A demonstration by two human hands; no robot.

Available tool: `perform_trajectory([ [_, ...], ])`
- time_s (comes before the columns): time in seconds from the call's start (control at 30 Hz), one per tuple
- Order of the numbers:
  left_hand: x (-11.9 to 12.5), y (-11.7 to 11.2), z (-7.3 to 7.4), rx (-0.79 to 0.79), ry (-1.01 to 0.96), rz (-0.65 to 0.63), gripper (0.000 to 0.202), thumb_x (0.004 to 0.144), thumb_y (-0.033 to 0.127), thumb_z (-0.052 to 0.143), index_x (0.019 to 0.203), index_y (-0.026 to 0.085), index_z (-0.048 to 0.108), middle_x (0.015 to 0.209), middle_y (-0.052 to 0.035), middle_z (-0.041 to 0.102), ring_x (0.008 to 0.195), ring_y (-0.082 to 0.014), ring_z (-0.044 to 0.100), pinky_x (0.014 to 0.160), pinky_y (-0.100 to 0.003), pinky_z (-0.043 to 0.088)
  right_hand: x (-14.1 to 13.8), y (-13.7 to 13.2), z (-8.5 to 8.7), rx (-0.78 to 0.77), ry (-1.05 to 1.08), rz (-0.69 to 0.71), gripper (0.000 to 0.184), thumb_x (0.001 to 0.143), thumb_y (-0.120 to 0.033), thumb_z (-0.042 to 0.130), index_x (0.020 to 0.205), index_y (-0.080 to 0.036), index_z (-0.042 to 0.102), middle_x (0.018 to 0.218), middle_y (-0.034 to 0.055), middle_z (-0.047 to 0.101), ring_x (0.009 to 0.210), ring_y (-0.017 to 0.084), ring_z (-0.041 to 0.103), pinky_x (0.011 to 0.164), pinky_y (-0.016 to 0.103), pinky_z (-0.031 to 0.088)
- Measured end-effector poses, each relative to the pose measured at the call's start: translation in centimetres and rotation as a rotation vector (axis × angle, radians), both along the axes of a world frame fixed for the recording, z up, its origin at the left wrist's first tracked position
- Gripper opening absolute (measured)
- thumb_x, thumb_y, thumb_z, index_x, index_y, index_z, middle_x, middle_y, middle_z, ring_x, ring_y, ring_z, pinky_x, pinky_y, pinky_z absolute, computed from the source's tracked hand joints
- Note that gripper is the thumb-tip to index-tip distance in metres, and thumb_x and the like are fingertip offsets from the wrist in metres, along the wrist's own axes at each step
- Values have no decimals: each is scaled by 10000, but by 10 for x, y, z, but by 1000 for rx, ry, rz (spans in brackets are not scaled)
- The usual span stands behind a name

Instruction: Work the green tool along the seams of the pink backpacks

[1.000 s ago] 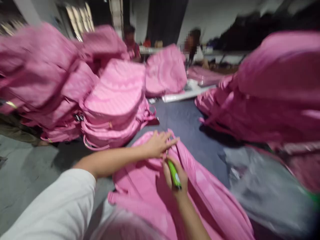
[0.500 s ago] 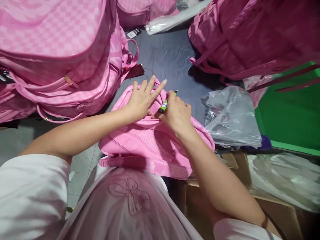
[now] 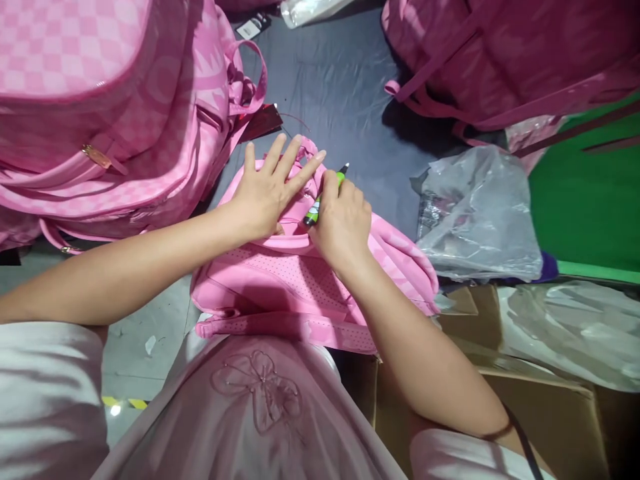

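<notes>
A pink backpack [image 3: 300, 277] lies in front of me, its padded, dotted back and strap towards my body. My left hand [image 3: 267, 190] rests on its upper part with the fingers spread. In my right hand [image 3: 343, 217] is a green and black cutter or pen-like tool [image 3: 314, 212], gripped in a closed fist with its pointed tip sticking out upwards past the fingers. The right hand also presses against the backpack's top, just right of the left hand. Both hands partly cover the fabric between them.
Large checkered pink backpacks [image 3: 125, 120] are stacked on the left, with a dark tag [image 3: 263, 122] beside them. Another pink bag [image 3: 510, 60] stands back right. A clear plastic bag [image 3: 477, 213], a green bin [image 3: 590, 193] and cardboard boxes [image 3: 540, 413] are at right. The dark tabletop [image 3: 330, 80] lies ahead.
The view has shifted slightly. My left hand stays spread on the backpack, and my right hand still grips the green tool, whose tip now shows more clearly.
</notes>
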State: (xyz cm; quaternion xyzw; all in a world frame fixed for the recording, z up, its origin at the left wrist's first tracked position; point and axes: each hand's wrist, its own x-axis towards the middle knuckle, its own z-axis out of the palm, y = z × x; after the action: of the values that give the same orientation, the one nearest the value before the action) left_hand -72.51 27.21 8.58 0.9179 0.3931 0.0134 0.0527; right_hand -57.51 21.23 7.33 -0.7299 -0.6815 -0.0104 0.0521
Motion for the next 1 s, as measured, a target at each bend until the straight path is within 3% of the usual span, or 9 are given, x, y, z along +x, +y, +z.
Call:
perform_trajectory([
  [0.17, 8, -3, 1, -37, 17, 53, 953, 917, 617, 508, 1627, 184, 41, 1670, -201, 153, 1514, -450, 174, 1171, -677, 119, 2, 4, -6, 7, 30, 3, 531, 899, -129, 459, 1427, -102, 401, 1232, 224, 561, 1118, 333, 542, 908, 498, 473],
  [0.4, 7, 0, 1, -61, 2, 70, 867, 955, 636, 426, 1628, 220, 71, 1663, -150, 201, 1486, -438, 232, 1178, -641, 135, 4, 2, -6, -7, 72, 4, 492, 945, -195, 479, 1424, -107, 409, 1254, 215, 551, 1155, 336, 520, 939, 501, 439],
  [0.63, 6, 0, 11, -108, 65, 154, 1118, 819, 730, 614, 1630, 191, 66, 1702, -124, 115, 1508, -450, 141, 1197, -614, 165, 15, 0, -4, 104, 169, 44, 423, 1010, -335, 436, 1389, -155, 489, 1196, 196, 626, 1122, 341, 570, 939, 514, 425],
  [0.73, 6, -2, 16, -106, 105, 195, 1133, 794, 750, 626, 1633, 220, 81, 1713, -81, 109, 1519, -453, 92, 1191, -615, 181, 23, -15, 9, 235, 304, 82, 470, 1008, -463, 451, 1370, -172, 520, 1109, 157, 673, 1049, 324, 617, 949, 512, 427],
  [0.83, 6, -4, 17, -70, 154, 220, 1066, 838, 694, 609, 1633, 211, 88, 1715, -109, 87, 1532, -444, 101, 1174, -606, 211, 23, -30, 18, 332, 577, 81, 412, 981, -500, 499, 1256, -206, 584, 1001, 93, 697, 903, 264, 657, 844, 426, 485],
  [0.93, 6, -5, 17, -35, 177, 212, 994, 879, 616, 608, 1631, 213, 98, 1715, -122, 92, 1532, -409, 140, 1163, -579, 251, 19, -31, 20, 238, 845, 146, 238, 924, -421, 602, 1042, -222, 655, 868, 32, 709, 724, 202, 653, 699, 345, 496],
  [1.0, 5, -4, 17, -19, 186, 202, 952, 895, 552, 624, 1626, 206, 120, 1713, -127, 106, 1524, -390, 167, 1157, -565, 270, 20, -25, 19, 100, 892, 256, 160, 873, -355, 661, 942, -215, 699, 846, 20, 734, 719, 198, 669, 706, 336, 500],
])
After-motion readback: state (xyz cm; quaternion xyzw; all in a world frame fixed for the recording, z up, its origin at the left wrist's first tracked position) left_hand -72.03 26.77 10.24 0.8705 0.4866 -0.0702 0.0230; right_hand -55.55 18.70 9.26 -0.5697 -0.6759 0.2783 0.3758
